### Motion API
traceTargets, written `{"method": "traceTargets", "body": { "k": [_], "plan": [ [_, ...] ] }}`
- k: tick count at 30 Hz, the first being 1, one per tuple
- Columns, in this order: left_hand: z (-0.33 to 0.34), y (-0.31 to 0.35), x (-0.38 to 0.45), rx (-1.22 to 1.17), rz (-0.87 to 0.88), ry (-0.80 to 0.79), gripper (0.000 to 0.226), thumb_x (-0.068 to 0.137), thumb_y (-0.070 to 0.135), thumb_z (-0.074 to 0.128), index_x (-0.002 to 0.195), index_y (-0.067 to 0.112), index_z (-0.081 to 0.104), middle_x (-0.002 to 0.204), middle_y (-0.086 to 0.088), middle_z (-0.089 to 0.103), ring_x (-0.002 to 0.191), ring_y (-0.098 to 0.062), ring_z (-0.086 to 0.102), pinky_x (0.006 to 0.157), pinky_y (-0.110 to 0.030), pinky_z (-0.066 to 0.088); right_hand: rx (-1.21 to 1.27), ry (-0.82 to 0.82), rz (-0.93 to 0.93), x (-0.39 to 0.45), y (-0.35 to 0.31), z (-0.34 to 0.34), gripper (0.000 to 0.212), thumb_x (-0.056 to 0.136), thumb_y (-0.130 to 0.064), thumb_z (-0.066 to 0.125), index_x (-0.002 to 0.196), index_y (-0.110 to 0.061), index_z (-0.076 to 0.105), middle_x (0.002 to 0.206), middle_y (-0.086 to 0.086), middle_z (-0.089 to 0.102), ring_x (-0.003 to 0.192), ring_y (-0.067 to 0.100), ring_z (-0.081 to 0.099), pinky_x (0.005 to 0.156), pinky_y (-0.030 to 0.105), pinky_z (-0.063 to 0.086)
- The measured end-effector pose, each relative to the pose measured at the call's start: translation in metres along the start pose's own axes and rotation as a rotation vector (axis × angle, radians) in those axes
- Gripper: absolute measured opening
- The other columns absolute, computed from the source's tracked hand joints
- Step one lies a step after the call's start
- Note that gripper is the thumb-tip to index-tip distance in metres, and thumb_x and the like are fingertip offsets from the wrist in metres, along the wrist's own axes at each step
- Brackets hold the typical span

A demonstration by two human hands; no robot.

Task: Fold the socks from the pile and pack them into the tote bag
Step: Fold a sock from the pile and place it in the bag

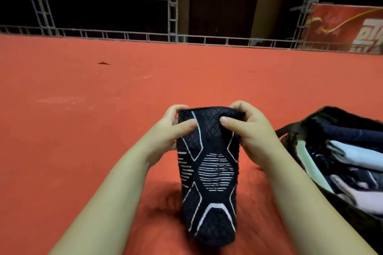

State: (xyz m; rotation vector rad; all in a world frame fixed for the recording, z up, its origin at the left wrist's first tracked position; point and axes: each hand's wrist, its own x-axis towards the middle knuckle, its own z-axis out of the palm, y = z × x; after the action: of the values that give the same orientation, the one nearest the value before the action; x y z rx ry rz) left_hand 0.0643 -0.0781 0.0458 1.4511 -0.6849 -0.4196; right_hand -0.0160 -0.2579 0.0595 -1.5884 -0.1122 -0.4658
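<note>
The grip is two-handed: the left hand and right hand each pinch the top edge of a black sock with white line patterning, thumbs on the near face and fingers curled behind, holding it up at the centre of the frame so its toe end hangs toward the bottom centre; whether it is one sock or a pair laid together cannot be told. Largest around it is the red floor, filling the middle of the frame; beyond, grey scaffolding and a dark door span the top. At the lower right lies the tote bag, open, with several folded dark and pale socks already inside; so packing looks well along. No pile is in view; this sock remains to be folded and packed.
</note>
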Motion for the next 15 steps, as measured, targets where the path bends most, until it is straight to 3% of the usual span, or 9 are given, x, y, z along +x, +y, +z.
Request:
{"method": "traceTargets", "body": {
  "k": [3,5,8,10,13,15],
  "plan": [
    [0.007,0.015,-0.008,0.196,0.144,0.025,0.058,0.059,0.061,0.062,0.112,0.068,0.04,0.133,0.019,0.046,0.118,0.001,0.05,0.093,-0.031,0.045,-0.184,-0.017,0.0,-0.001,-0.022,0.002,0.024,0.076,-0.004,0.072,0.069,-0.019,0.054,0.065,0.002,0.055,0.062,0.016,0.053,0.06,0.029,0.041],
    [0.013,0.026,-0.013,0.337,0.214,-0.023,0.047,0.062,0.059,0.062,0.106,0.066,0.048,0.136,0.023,0.044,0.126,0.005,0.041,0.102,-0.027,0.037,-0.239,-0.031,0.025,-0.005,-0.034,0.002,0.019,0.071,-0.015,0.075,0.066,-0.022,0.058,0.065,0.003,0.056,0.062,0.017,0.054,0.061,0.031,0.04],
    [0.021,0.039,-0.014,0.446,0.261,-0.035,0.032,0.074,0.035,0.072,0.1,0.046,0.056,0.114,0.024,0.057,0.109,0.016,0.048,0.09,-0.014,0.037,-0.365,-0.031,0.035,-0.013,-0.047,-0.002,0.019,0.074,-0.019,0.076,0.064,-0.022,0.06,0.062,0.001,0.054,0.059,0.016,0.052,0.059,0.03,0.037],
    [0.024,0.047,-0.012,0.503,0.313,-0.008,0.029,0.079,0.024,0.072,0.095,0.04,0.055,0.1,0.02,0.06,0.096,0.013,0.053,0.081,-0.007,0.038,-0.415,-0.034,0.04,-0.018,-0.053,-0.005,0.016,0.08,-0.017,0.072,0.069,-0.017,0.061,0.063,0.001,0.056,0.058,0.016,0.053,0.059,0.029,0.038],
    [0.028,0.059,-0.014,0.571,0.37,-0.043,0.021,0.082,0.012,0.068,0.08,0.032,0.061,0.081,0.016,0.06,0.079,0.007,0.055,0.073,-0.009,0.04,-0.421,-0.042,0.049,-0.026,-0.062,-0.01,0.013,0.081,-0.018,0.071,0.078,-0.008,0.064,0.068,0.004,0.06,0.064,0.016,0.057,0.065,0.033,0.043],
    [0.028,0.064,-0.015,0.611,0.409,-0.084,0.02,0.082,0.012,0.068,0.073,0.029,0.061,0.079,0.016,0.06,0.079,0.006,0.055,0.075,-0.01,0.039,-0.48,-0.069,0.025,-0.028,-0.066,-0.014,0.017,0.082,-0.022,0.07,0.077,-0.007,0.064,0.073,0.005,0.06,0.066,0.014,0.055,0.068,0.033,0.042]
  ]
}}
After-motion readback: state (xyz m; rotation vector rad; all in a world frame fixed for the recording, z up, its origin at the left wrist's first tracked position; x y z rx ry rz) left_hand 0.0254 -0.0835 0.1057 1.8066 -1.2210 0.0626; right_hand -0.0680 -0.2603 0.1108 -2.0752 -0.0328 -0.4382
